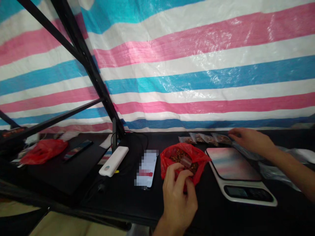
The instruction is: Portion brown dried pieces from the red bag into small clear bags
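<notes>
A red plastic bag (pixel 203 159) stands with its mouth open, holding small brown dried pieces (pixel 178 153) and a small clear plastic packet (pixel 186 161). My left hand (pixel 180 196) reaches over its near rim with bent fingers. The fingertips are partly hidden in the bag, close to the clear packet; what they grip I cannot make out. At the back of the table my right hand (pixel 251 139) is beside the rightmost of several small clear bags filled with brown pieces (pixel 221 138). Its fingers are bent, and whether they touch that bag is unclear.
A white kitchen scale (pixel 235 164) sits right of the red bag, with clear plastic bags (pixel 278 173) beyond. Leftward lie a phone (pixel 147 168) and a white power bank (pixel 113 161). A black metal frame (pixel 94 75) rises before the striped sheet (pixel 197 82).
</notes>
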Demonstrator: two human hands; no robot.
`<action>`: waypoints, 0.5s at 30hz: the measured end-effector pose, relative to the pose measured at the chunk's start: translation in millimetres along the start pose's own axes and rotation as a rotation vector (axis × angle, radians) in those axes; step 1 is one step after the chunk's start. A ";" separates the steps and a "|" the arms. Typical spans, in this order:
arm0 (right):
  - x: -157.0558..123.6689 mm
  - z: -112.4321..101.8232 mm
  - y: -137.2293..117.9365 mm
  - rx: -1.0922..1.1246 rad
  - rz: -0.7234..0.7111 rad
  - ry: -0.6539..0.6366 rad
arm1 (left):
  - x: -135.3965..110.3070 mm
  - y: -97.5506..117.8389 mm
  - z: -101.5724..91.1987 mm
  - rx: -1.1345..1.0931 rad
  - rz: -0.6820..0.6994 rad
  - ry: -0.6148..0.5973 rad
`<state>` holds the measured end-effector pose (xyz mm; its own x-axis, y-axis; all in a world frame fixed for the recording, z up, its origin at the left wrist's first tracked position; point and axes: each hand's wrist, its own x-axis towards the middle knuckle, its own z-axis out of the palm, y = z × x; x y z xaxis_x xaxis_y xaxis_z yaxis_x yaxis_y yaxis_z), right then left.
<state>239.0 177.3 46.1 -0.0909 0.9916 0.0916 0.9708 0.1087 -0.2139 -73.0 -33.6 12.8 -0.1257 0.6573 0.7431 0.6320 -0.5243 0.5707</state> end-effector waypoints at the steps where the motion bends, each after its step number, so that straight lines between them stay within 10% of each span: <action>1: 1.4 2.0 1.5 0.029 -0.035 -0.025 | 0.5 0.2 0.4 -0.003 0.001 0.004; 15: -26.6 3.0 10.6 0.281 -0.075 0.167 | 1.4 -3.0 -2.6 -0.044 -0.021 -0.011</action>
<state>251.1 152.3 38.5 -0.0999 0.9575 0.2704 0.8616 0.2192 -0.4577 -77.0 -32.5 13.0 -0.1301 0.6742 0.7270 0.5946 -0.5337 0.6013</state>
